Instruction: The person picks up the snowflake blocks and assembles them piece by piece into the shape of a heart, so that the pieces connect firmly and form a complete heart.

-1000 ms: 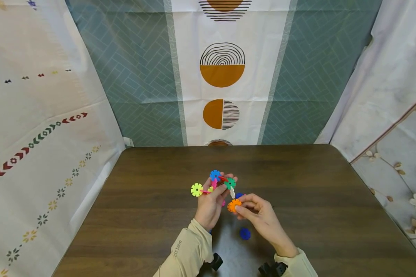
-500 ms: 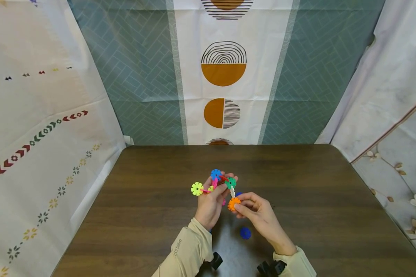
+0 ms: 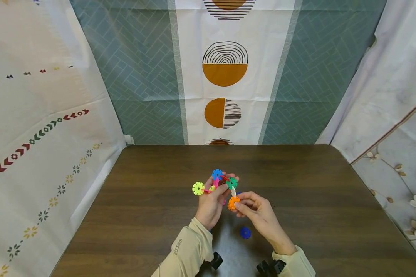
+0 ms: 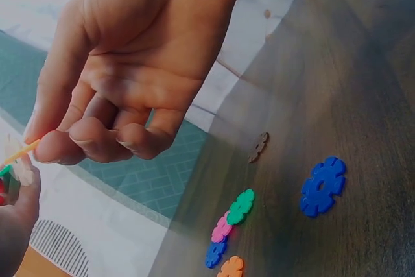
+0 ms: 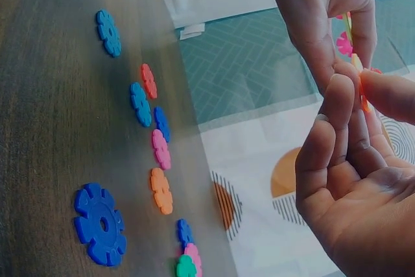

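My left hand (image 3: 209,206) grips a linked chain of notched discs: a yellow-green disc (image 3: 198,188) at its left, a blue disc (image 3: 217,174) on top, a green disc (image 3: 232,183) at right, with pink and red discs between. Below the green one, a white disc (image 3: 234,192) joins an orange disc (image 3: 234,203). My right hand (image 3: 262,217) pinches that orange disc between thumb and fingers. In the left wrist view the right hand (image 4: 139,63) holds the orange disc edge-on; the left hand (image 4: 16,225) is partly cut off. Fingers hide part of the chain.
On the brown table (image 3: 152,215), a dark blue disc (image 3: 245,232) lies below the hands. Beyond them, the right wrist view shows several loose discs, among them a red one (image 5: 148,81) and an orange one (image 5: 161,191). Patterned cloths hang behind and at both sides.
The right hand and the orange disc have moved slightly up and closer to the white disc. The left hand has shifted very slightly right, still gripping the chain.
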The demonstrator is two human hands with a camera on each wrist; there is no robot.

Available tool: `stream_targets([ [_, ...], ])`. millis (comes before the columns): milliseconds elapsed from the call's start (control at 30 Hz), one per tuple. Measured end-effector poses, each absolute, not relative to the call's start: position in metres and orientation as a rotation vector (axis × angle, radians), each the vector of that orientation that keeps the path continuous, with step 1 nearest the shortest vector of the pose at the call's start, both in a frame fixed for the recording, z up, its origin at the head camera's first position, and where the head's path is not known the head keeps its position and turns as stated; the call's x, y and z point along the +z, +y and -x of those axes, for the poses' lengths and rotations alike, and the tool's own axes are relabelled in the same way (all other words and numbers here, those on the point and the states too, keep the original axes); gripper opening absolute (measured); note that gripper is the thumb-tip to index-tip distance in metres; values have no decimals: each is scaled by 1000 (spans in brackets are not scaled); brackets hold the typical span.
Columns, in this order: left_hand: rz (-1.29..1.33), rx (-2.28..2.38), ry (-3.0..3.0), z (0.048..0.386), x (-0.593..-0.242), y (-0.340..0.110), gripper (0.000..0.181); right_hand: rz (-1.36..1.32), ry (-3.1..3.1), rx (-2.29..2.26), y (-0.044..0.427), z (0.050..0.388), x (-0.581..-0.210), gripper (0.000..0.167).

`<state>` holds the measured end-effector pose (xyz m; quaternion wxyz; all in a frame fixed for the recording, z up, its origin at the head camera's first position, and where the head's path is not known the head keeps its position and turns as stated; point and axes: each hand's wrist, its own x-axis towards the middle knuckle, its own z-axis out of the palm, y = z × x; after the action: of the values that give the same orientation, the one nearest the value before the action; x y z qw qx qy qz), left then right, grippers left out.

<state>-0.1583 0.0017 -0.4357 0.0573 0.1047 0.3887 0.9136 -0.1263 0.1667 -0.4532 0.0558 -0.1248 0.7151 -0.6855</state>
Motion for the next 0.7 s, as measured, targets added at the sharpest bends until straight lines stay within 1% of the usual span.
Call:
stream_targets([
  [400,-320,2764,1202,157,-435,3,28,264,2225,-2125,162,124,-451,25],
  [700,-353,2757,1212,156,-437,5,27,253,2217,-2144,160,122,-449,23],
])
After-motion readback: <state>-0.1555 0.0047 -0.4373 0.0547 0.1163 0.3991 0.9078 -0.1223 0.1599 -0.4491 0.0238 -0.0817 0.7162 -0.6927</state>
